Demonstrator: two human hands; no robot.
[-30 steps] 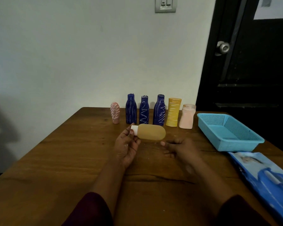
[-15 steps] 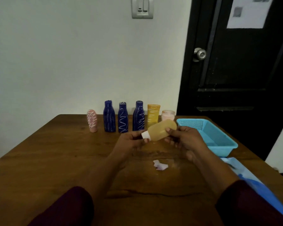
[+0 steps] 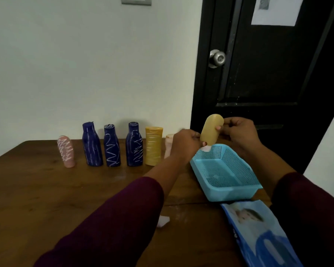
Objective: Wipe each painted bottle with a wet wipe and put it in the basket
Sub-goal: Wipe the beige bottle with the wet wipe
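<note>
Left hand (image 3: 185,144) pinches the cap end of the tan bottle (image 3: 211,132); right hand (image 3: 239,133) grips its base. It hangs cap-down over the basket (image 3: 232,194) — probably ready for lowering in.

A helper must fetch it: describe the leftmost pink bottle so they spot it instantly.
Bottles line the wooden table's far edge, by the white wall. The pink bottle ends the row on the left; unlike its dark blue neighbour, it is shorter and round-topped.

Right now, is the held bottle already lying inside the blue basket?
No: the left hand and right hand hold the bottle, cap down, above the basket.
</note>
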